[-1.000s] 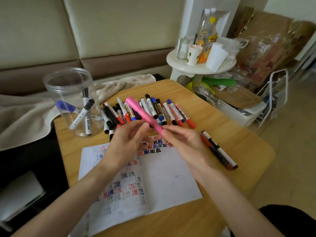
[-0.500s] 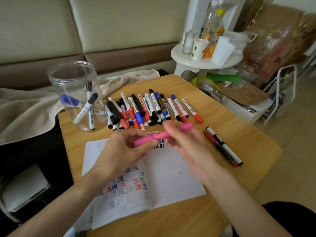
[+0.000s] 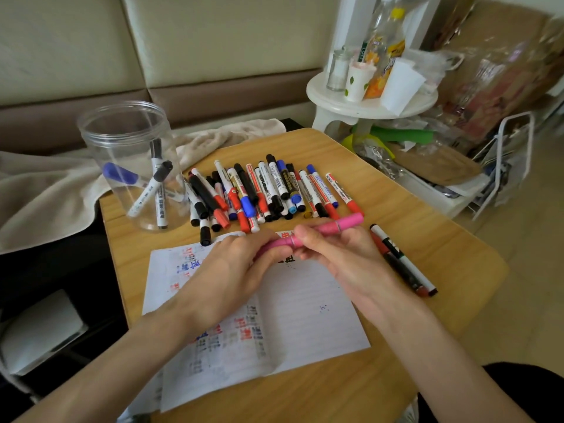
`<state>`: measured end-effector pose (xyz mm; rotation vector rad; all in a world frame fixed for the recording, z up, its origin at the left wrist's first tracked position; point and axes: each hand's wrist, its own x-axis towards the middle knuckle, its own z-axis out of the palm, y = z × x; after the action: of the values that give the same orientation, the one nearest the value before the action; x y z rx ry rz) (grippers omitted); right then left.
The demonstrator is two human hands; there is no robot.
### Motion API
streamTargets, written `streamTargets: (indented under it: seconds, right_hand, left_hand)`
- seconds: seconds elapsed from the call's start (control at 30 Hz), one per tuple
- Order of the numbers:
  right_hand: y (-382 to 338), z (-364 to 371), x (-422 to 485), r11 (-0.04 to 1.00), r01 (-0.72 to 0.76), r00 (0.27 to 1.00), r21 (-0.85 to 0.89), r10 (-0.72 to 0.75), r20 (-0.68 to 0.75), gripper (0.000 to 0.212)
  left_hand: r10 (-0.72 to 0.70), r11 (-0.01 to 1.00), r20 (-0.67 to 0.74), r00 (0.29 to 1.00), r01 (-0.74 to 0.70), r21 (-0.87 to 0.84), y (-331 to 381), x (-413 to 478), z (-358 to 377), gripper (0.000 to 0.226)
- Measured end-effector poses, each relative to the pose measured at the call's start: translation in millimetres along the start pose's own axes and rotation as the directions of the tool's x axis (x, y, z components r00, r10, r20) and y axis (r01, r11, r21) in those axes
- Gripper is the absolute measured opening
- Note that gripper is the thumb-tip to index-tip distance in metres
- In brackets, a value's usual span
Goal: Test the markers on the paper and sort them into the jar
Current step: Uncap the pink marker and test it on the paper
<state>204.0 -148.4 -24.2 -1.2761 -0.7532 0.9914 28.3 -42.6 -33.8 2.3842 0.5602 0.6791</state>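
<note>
Head camera view: a wooden table (image 3: 427, 239) holds a scribbled sheet of paper (image 3: 305, 315). A clear jar (image 3: 122, 132) with a few markers inside stands at the far left, and a row of loose markers (image 3: 268, 187) lies beyond the paper. Above the paper's far edge, the left hand (image 3: 232, 270) and right hand (image 3: 345, 254) both grip one pink marker (image 3: 345, 222), fingers curled round it.

Soft daylight (edges bowed), paper blurred.
</note>
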Motion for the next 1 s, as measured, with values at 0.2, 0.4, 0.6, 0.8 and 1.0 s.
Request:
streamTargets:
  seconds: [0.2, 0.4, 0.6, 0.8, 1.0]
  right_hand:
    - [-9, -29, 8, 0.992, 0.002, 0.998, 0.127, 0.007, -0.068, 0.017]
    - [-13, -64, 12, 0.988, 0.005, 0.973, 0.154, 0.031, -0.229, 0.03]
    - [17, -39, 7, 0.993, -0.043, 0.979, -0.111, 0.02, -0.201, 0.018]
    - [29, -27, 7, 0.96, 0.012, 0.964, -0.279, -0.085, -0.252, 0.01]
    - [30, -27, 6, 0.953, 0.021, 0.965, -0.301, -0.098, -0.244, 0.014]
  left_hand:
    - [-0.138, 0.988, 0.018, 0.99, 0.138, -0.067, -4, 4, 1, 0.039]
    - [-0.147, 0.988, 0.019, 0.989, 0.148, -0.041, -17, -4, -10, 0.033]
    - [-0.085, 0.992, 0.038, 0.996, 0.08, 0.099, -16, -13, -2, 0.035]
    - [-0.061, 0.984, 0.054, 0.997, 0.051, 0.172, -20, -23, 1, 0.038]
    - [-0.056, 0.981, 0.064, 0.996, 0.043, 0.188, -22, -27, 0, 0.036]
